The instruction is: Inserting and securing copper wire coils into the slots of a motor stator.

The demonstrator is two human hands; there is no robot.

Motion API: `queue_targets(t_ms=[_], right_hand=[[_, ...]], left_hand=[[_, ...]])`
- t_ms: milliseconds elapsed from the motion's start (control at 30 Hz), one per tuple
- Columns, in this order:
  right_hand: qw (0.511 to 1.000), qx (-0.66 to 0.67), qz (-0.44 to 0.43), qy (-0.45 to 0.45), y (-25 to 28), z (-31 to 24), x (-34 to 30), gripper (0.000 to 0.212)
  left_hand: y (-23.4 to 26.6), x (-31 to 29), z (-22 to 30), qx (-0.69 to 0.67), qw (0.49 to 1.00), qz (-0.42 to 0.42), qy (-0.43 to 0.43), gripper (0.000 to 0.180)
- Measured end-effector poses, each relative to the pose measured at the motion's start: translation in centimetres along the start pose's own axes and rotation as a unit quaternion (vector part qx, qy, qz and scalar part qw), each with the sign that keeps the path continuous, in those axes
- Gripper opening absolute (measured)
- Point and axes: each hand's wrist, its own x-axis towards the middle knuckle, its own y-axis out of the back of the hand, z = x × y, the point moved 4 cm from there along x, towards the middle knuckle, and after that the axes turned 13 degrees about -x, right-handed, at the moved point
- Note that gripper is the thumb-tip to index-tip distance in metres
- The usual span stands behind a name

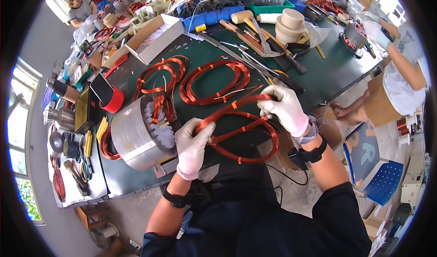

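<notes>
Green bench [318, 75] runs across a crowded workshop, littered with tools and wire.

Left hand [191, 143], white-gloved, is closed around the near-left end of a copper coil [241, 132]; fingers wrap the wire bundle, thumb on top. Right hand [284, 107], also gloved, is closed on the far-right end of the same coil, fingers curled and pinching the strands where they bend. Coil is a long, twisted loop of red-brown wire with small orange ties along it, held between both hands at the bench's near edge, partly over the lap.

Just left of the left hand: a grey metal stator [139, 136] lying on its side, white slot paper showing in its bore, copper wire trailing from it. Behind the held coil, flat on the bench: a second coil [214, 82], round, and a third coil [159, 75] further left, looser.

Far side of bench: wooden mallet [243, 17], stack of tape rolls [290, 25], open cardboard box [154, 36].

Upper right: another person's gloved hand [375, 29] at a small wound part; separate from the wearer's hands.
</notes>
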Motion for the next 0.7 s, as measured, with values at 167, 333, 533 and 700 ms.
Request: queue_targets(t_ms=[167,333,533,700], right_hand=[[0.962,-0.246,-0.059,0.104,0.6,0.4,-0.6,0.016],[0.965,-0.170,-0.184,0.076,0.6,0.2,-0.9,0.027],[0.990,-0.126,-0.062,-0.028,-0.6,0.6,-1.2,0.040],[0.927,-0.334,0.034,0.166,-0.7,0.3,-0.2,0.036]], left_hand=[[-1.3,-0.3,0.5,0.191,0.975,-0.044,-0.109,0.028],[-0.6,-0.1,0.2,0.140,0.972,-0.114,-0.151,0.037],[-0.7,-0.3,-0.2,0.233,0.962,-0.044,-0.133,0.044],[-1.8,-0.6,0.4,0.308,0.929,-0.053,-0.197,0.032]])
